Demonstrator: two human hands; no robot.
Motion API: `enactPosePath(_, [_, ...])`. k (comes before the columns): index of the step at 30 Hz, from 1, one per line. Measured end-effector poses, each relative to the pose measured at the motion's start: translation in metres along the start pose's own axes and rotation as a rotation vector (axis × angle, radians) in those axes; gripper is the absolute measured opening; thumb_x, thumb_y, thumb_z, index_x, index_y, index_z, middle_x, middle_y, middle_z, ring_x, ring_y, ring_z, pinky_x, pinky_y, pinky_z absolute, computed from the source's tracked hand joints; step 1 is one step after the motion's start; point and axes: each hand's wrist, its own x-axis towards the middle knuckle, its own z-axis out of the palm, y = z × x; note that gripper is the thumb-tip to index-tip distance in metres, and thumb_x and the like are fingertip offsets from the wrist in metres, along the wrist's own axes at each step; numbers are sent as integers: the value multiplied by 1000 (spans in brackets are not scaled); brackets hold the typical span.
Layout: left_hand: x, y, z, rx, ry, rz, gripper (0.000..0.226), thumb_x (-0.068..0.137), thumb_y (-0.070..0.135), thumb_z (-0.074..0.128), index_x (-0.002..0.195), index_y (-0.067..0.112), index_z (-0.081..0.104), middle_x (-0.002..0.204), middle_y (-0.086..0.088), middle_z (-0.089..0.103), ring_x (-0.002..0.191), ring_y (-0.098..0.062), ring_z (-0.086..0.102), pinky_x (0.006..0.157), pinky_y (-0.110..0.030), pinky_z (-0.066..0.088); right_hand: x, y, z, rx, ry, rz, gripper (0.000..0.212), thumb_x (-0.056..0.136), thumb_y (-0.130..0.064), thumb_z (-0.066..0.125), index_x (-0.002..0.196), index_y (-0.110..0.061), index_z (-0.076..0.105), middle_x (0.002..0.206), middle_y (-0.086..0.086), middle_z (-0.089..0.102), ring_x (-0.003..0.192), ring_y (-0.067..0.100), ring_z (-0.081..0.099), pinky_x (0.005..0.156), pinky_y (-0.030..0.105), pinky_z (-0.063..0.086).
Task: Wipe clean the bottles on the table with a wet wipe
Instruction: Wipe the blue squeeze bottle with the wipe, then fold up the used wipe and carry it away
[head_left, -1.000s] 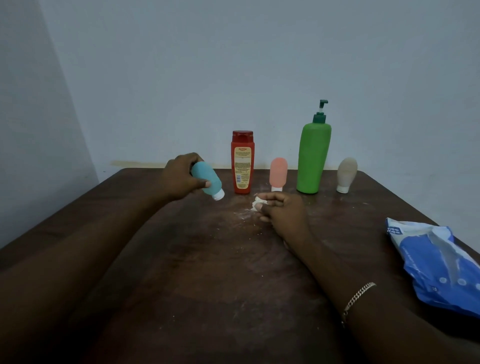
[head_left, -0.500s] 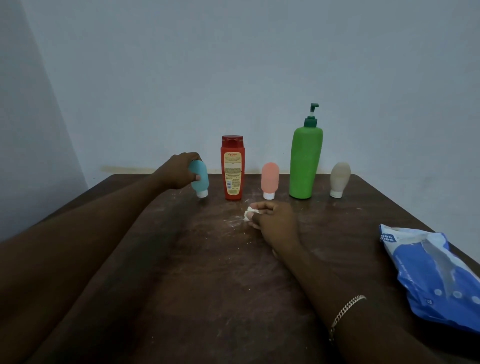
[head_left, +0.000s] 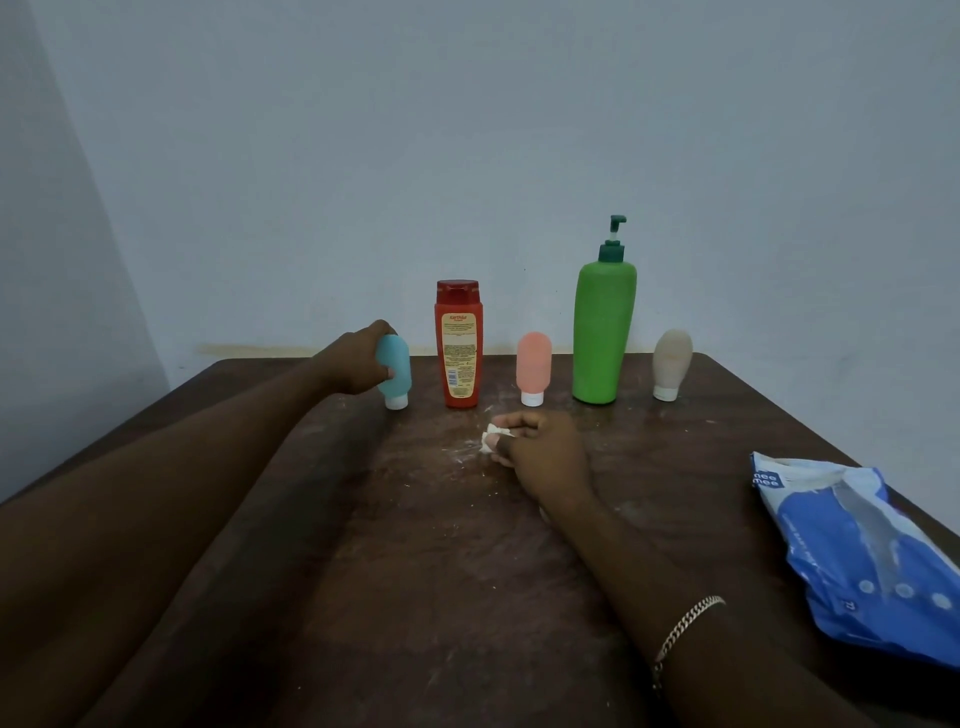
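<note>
Several bottles stand in a row at the far side of the brown table (head_left: 467, 571). My left hand (head_left: 361, 364) grips the small blue bottle (head_left: 396, 371), which stands upright on its white cap at the left end. To its right are the red bottle (head_left: 458, 343), the pink bottle (head_left: 533, 368), the tall green pump bottle (head_left: 602, 332) and the beige bottle (head_left: 671, 364). My right hand (head_left: 543, 454) rests on the table in front of the pink bottle, closed around a crumpled white wet wipe (head_left: 493, 436).
A blue and white wet wipe packet (head_left: 862, 551) lies at the table's right edge. White residue speckles the wood around my right hand. A grey wall stands right behind the bottles.
My left hand has carried the blue bottle from a tilted position back to the row and set it upright on its cap. My right hand has stayed put with the wipe.
</note>
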Motion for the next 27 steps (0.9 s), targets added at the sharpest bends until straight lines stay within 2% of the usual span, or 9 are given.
enactPosePath(2, [-4,1,-1,-34,9,-42,73,86,16,76,146,14,34,143,-16,48,120,-31,55,95,-40,51,-1,-2,-1,8,0,4,14,72,-13,80,85,-18,76,81,1,76,77,20,74,76,47,61])
enactPosePath(4, [-14,5,-1,-49,106,-105,82,81,19,82,146,14,32,145,-18,40,120,-35,57,95,-43,52,-4,-6,-3,48,4,14,17,76,-7,79,91,-13,76,84,4,76,78,21,74,75,41,62])
enactPosePath(7, [-36,16,-2,-53,357,-131,72,78,22,84,133,12,39,132,-17,41,108,-34,60,84,-38,53,-9,-13,-8,98,3,9,20,79,-3,77,98,-6,75,88,6,76,83,21,74,72,31,61])
enactPosePath(10, [-66,34,-2,-109,464,-58,57,82,22,81,127,13,47,129,-14,45,107,-29,59,87,-36,53,-13,-20,-11,94,21,3,22,79,-3,76,100,-8,76,91,4,76,87,20,73,81,37,61])
enactPosePath(13, [-93,57,1,-207,435,24,48,84,29,79,124,18,54,127,-10,55,106,-23,60,87,-36,56,-16,-35,-15,102,60,-3,30,77,-4,74,106,-11,75,98,2,76,95,21,71,89,45,58])
enactPosePath(17, [-120,90,1,-333,318,128,44,89,29,74,129,20,59,127,-3,65,95,-10,58,73,-21,49,-18,-63,-26,95,93,-78,36,70,-9,74,106,-14,75,97,-2,76,93,16,71,89,45,58])
enactPosePath(20, [-135,115,-2,-445,302,192,44,88,29,75,129,18,63,122,0,69,92,-8,63,74,-16,49,-25,-85,-39,130,81,-136,30,73,5,75,99,-9,76,90,6,77,82,16,71,82,41,60])
enactPosePath(22, [-145,130,-5,-522,305,231,40,87,28,77,124,16,68,113,3,72,85,-4,66,64,-7,49,-32,-102,-50,164,73,-172,27,72,6,78,96,-4,74,91,14,75,80,19,69,78,39,59])
enactPosePath(27, [-172,170,-13,-737,347,313,26,82,25,81,106,16,75,89,5,76,77,-5,73,67,-18,59,-61,-136,-85,169,94,-229,29,69,2,83,96,0,72,81,10,72,76,17,68,78,34,60])
